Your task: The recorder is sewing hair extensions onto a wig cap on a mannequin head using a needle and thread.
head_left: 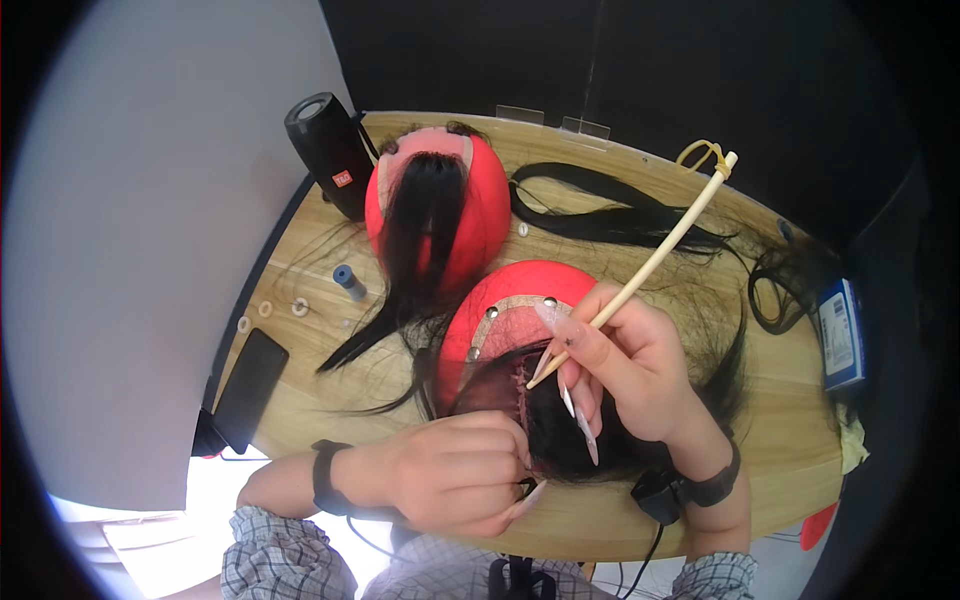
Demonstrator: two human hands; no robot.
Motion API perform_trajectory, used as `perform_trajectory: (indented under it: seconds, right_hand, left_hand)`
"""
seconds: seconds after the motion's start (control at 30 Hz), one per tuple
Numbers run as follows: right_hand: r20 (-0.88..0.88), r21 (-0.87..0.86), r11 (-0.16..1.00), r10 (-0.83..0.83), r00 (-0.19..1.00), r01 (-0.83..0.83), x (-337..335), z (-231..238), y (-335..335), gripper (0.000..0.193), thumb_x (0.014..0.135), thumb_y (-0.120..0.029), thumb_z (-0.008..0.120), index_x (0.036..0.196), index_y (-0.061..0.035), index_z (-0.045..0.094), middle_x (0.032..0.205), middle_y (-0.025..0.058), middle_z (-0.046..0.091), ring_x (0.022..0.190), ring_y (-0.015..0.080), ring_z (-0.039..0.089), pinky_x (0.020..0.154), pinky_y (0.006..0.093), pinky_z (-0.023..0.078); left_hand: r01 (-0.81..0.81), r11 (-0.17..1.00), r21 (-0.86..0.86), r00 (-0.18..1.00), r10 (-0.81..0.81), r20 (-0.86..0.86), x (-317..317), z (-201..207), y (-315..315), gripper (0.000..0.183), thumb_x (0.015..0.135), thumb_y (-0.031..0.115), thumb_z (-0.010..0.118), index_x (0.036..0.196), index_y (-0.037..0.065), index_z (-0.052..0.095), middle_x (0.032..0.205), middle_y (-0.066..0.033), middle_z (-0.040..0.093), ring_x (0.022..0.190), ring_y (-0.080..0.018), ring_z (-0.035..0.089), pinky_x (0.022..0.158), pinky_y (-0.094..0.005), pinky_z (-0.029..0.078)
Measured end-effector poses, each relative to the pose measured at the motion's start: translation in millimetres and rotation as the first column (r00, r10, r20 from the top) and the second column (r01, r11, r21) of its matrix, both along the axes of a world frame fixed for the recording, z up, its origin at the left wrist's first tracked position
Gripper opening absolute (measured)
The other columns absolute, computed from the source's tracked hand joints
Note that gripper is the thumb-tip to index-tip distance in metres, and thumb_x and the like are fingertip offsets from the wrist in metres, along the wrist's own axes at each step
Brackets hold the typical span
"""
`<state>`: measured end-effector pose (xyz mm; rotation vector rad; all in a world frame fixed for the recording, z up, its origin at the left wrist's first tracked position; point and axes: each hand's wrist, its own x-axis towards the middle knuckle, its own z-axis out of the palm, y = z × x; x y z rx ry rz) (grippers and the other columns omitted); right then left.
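Note:
In my right hand [640, 365] is a slim wooden stick [660, 250], pinched between thumb and fingers, with a yellow rubber band tied round its upper end. Its lower tip touches the parting of a black hairpiece [575, 430] on the nearer red head-shaped block [560, 275]. A beige-edged net cap [515, 325] is pinned to that block with silver pins. My left hand [455, 475] is closed in a pinch at the hairpiece's left front edge; what lies between its fingertips is hidden. Long pale nails show on both hands.
Behind stands another red block [490, 200] with a cap and black hair. Around lie a black speaker [325, 150], a phone [250, 390], a small blue-topped cylinder [348, 281], white rings [300, 307], a hair bundle [590, 205] and a blue-white box [841, 335]. Dark panels border the table.

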<state>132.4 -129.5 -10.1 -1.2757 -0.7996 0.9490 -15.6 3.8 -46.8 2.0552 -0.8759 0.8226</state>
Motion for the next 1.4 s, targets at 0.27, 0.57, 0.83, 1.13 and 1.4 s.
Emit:
perform_trajectory:
  seconds: [0.27,0.57,0.83,1.13,1.4]
  right_hand:
    - [0.097,0.018,1.0,-0.019,0.995,0.017,-1,-2,-2,0.015,0.096,-0.012,0.055,0.088,-0.0004,0.059,0.061,0.0014,0.057,0.045,0.0056,0.054,0.04,0.019,0.041]
    - [0.192,0.016,0.999,-0.037,0.981,0.034,-3,-1,0,0.013,0.094,-0.008,0.056,0.086,0.0011,0.06,0.06,0.0017,0.058,0.046,0.0059,0.056,0.041,0.0198,0.043]
    - [0.159,0.043,0.999,-0.031,0.987,0.024,-2,-3,-1,0.013,0.095,-0.006,0.055,0.085,0.001,0.06,0.06,0.0016,0.058,0.046,0.0055,0.056,0.041,0.0191,0.043]
    - [0.234,0.117,0.993,0.005,0.972,-0.034,3,-9,-3,0.012,0.094,-0.002,0.052,0.087,0.0018,0.06,0.063,0.0022,0.058,0.048,0.0061,0.057,0.043,0.0189,0.044]
    - [0.183,0.105,0.994,0.008,0.983,-0.028,2,-8,-3,0.012,0.095,-0.003,0.051,0.087,0.0018,0.06,0.064,0.0024,0.058,0.049,0.0064,0.058,0.043,0.0189,0.045]
  left_hand:
    - [0.02,0.997,-0.069,0.999,-0.023,-0.041,1,-7,-1,0.005,0.072,-0.008,0.061,0.069,-0.005,0.058,0.071,-0.0104,0.057,0.062,-0.0221,0.057,0.063,-0.0348,0.054]
    - [0.03,0.996,-0.089,0.997,-0.036,-0.062,2,-9,-1,0.006,0.073,-0.007,0.062,0.069,-0.005,0.058,0.072,-0.0109,0.058,0.063,-0.0232,0.058,0.065,-0.0358,0.054]
    - [0.017,0.995,-0.102,0.997,-0.024,-0.068,2,-9,-2,0.007,0.073,-0.008,0.061,0.068,-0.004,0.058,0.072,-0.0121,0.058,0.063,-0.0236,0.058,0.065,-0.0358,0.054]
    - [0.013,0.993,-0.119,0.997,-0.021,-0.068,3,-10,-3,0.008,0.072,-0.008,0.061,0.067,-0.005,0.057,0.071,-0.0122,0.058,0.063,-0.0235,0.058,0.064,-0.0352,0.054]
    - [0.026,0.988,-0.152,0.994,-0.041,-0.101,3,-8,-2,0.008,0.073,-0.009,0.061,0.066,-0.005,0.057,0.071,-0.013,0.058,0.063,-0.0244,0.059,0.065,-0.0354,0.054]
